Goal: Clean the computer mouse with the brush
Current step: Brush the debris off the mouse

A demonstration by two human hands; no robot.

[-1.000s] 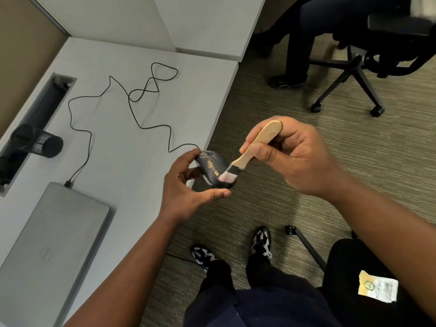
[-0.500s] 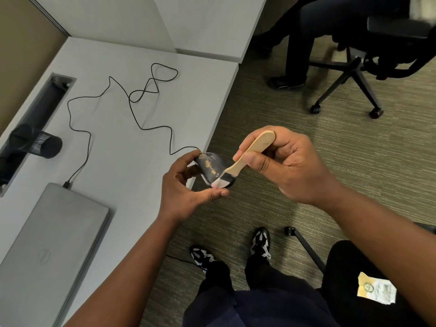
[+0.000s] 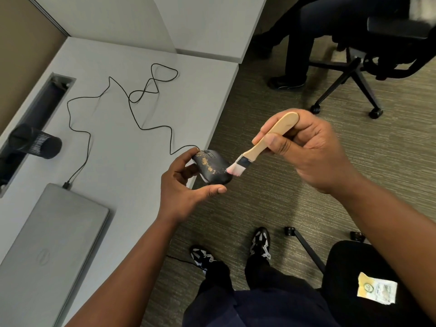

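Note:
A black computer mouse (image 3: pixel 212 167) with tan crumbs on its top is held off the desk's front edge. My left hand (image 3: pixel 181 187) grips it from the left and below, thumb under its near end. Its thin black cable (image 3: pixel 132 107) trails in loops across the desk. My right hand (image 3: pixel 306 149) holds a small brush (image 3: pixel 262 145) by its pale wooden handle. The brush's pinkish-white bristles touch the mouse's right side.
A grey desk (image 3: pixel 122 142) holds a shut silver laptop (image 3: pixel 47 244) at the near left and a black mesh cup (image 3: pixel 35 141) lying by a cable slot. A seated person's legs and an office chair (image 3: pixel 354 67) are at the far right. Another black chair (image 3: pixel 354 267) stands at near right.
The brush has swept from the mouse's near end up and right to its right side. My right hand rose and moved right; my left hand kept the mouse in place.

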